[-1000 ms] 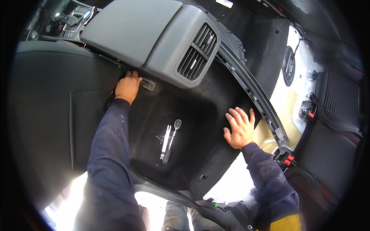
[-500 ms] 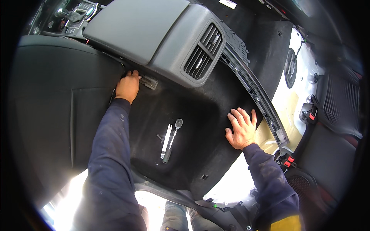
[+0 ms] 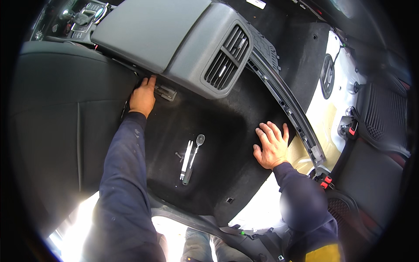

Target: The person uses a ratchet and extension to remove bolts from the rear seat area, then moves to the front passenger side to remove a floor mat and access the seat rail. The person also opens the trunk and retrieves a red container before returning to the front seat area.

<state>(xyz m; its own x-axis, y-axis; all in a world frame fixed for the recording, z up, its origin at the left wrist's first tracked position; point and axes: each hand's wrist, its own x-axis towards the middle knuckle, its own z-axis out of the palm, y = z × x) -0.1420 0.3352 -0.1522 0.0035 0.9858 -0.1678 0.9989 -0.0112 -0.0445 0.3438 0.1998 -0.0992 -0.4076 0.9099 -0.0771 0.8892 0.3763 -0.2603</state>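
Note:
My left hand point(image 3: 142, 97) reaches under the lower edge of the grey centre console point(image 3: 174, 39), fingertips tucked against its base beside a small metal bracket point(image 3: 165, 92); whether it grips anything is hidden. My right hand point(image 3: 271, 145) lies flat with fingers spread on the black floor carpet point(image 3: 227, 131), holding nothing. Between my arms a ratchet wrench point(image 3: 193, 157) and a slim white tool point(image 3: 186, 159) lie on the carpet, with a small dark screw point(image 3: 179, 155) beside them.
A black seat point(image 3: 61, 113) fills the left side. A ribbed black sill trim point(image 3: 283, 96) runs diagonally right of the console's rear vents point(image 3: 227, 63). Bare white body metal point(image 3: 323, 109) and another seat point(image 3: 379, 174) lie at right. The gear selector area point(image 3: 83, 17) shows top left.
The view has shifted slightly; both hands stay where they were, the left at the console base and the right flat on the carpet.

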